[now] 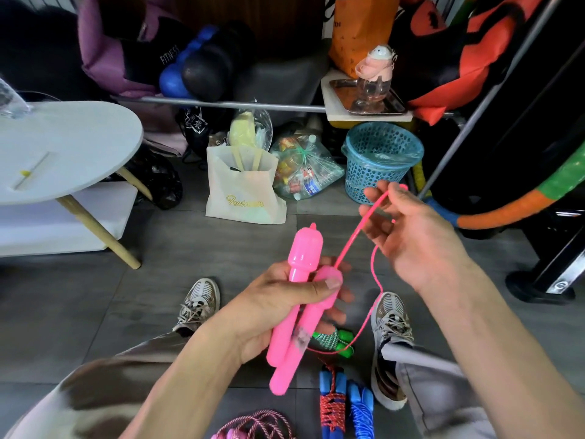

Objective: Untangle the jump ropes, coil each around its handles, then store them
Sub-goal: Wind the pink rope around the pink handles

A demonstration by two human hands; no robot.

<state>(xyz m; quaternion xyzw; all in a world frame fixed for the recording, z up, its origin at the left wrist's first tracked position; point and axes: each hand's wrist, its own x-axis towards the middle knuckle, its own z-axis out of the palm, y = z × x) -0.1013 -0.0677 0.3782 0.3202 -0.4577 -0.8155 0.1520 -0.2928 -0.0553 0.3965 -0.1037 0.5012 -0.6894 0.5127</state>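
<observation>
The floor is grey tile (95, 312), crowded along its far edge. At 9 o'clock stands a round white table (79, 147) on wooden legs; at 12 o'clock a white tote bag (243, 188) sits beside a clear bag of packets (304, 172), and at 1 o'clock a blue perforated basket (380, 160) stands under a shelf rail. At 6 o'clock, between the person's 2 sneakers, lie a green rope bundle (332, 339), a blue-handled rope (345, 403) wound in red and blue cord, and a pink braided rope (256, 423).

The left hand (285, 299) comes up from 7 o'clock, fingers and thumb clamped around the 2 pink handles (294, 308), held side by side. The pink cord (357, 229) runs up toward 2 o'clock to the right hand (408, 232), whose loosely curled fingers hold it, with slack looping down toward the floor.
</observation>
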